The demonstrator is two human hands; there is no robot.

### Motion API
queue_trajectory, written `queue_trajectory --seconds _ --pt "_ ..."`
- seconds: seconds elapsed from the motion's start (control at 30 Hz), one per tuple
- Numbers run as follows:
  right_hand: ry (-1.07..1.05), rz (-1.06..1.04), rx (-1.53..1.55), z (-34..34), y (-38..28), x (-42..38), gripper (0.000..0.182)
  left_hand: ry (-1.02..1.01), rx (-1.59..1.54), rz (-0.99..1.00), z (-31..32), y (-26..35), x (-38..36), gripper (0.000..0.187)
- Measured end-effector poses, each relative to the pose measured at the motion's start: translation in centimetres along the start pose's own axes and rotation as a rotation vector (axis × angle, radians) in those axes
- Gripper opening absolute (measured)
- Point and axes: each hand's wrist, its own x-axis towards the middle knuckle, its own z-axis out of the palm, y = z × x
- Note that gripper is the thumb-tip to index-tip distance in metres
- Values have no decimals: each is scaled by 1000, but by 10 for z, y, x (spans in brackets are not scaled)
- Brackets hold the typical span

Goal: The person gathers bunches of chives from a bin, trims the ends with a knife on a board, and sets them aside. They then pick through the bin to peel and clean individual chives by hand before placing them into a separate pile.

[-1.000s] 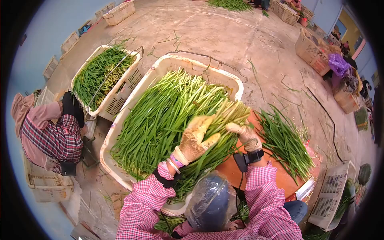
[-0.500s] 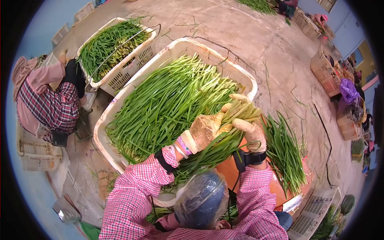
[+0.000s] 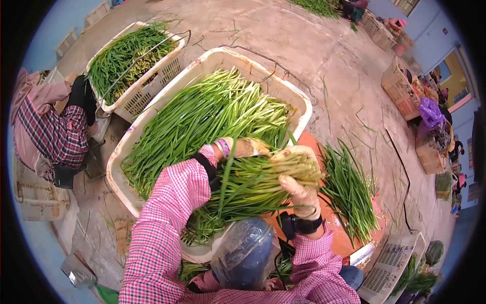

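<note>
1. Both gloved hands clasp one bundle of green stalks (image 3: 243, 185): the left hand (image 3: 248, 148) wraps over its top, the right hand (image 3: 299, 192) clenches under the pale cut ends.
2. That bundle hangs just above the near rim of the big white crate (image 3: 298, 104), itself piled with loose stalks; a sorted heap (image 3: 349, 190) lies at three o'clock on the orange mat (image 3: 336, 230).
3. Leafy tips droop unsupported toward six o'clock; I judge they could slide out or kink if the clasp slackens.
4. A co-worker (image 3: 48, 129) crouches at nine o'clock beside a second crate (image 3: 139, 99), well apart.
</note>
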Motion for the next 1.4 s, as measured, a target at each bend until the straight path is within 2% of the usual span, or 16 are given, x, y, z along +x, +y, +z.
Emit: queue_trajectory --seconds 0.03,0.07,0.1,0.17,0.27,0.33,0.47,0.6,0.7,0.83,1.0,1.1,1.17,1.23,1.3,1.4 --pt "-2 13 -30 3 -2 -5 45 -58 185 25 -11 7 -5 29" --pt "-37 -57 -91 5 -5 -9 45 -164 304 -216 -19 17 -13 26" --pt "-39 -23 -63 10 -14 -18 41 -66 395 -41 -25 12 -32 25" --pt "-205 -306 19 14 -16 -21 47 26 557 -74 -20 11 -49 25" --pt "-92 -347 44 6 -39 -49 62 161 736 -141 3 6 -73 20" --pt "-158 -625 28 8 -76 -29 62 147 835 -191 15 5 -77 29" --pt "373 -899 -82 18 -162 -37 57 -31 1760 -135 16 -11 -89 36" --pt "408 -990 -193 8 -244 -69 58 261 674 -557 -21 61 -96 34" --pt "334 -1101 -125 2 -272 -94 49 760 -32 -248 -65 47 -140 25" --pt "673 -1195 20 9 -245 -101 34 1190 -373 -508 -182 127 -166 31" --pt "642 -986 47 15 -196 -90 36 1409 -476 -551 -269 300 -137 44" --pt "469 -794 368 32 -186 -90 30 1237 -418 -451 -262 423 -84 53" --pt "360 -736 384 35 -174 -91 31 798 -320 -131 -241 476 -43 70" --pt "248 -602 454 37 -157 -97 31 614 -284 -45 -171 514 24 87" --pt "307 -618 367 33 -130 -110 25 135 398 -117 -177 471 64 108" --pt "420 -677 270 15 -80 -126 25 -41 21 -177 -95 373 107 130"
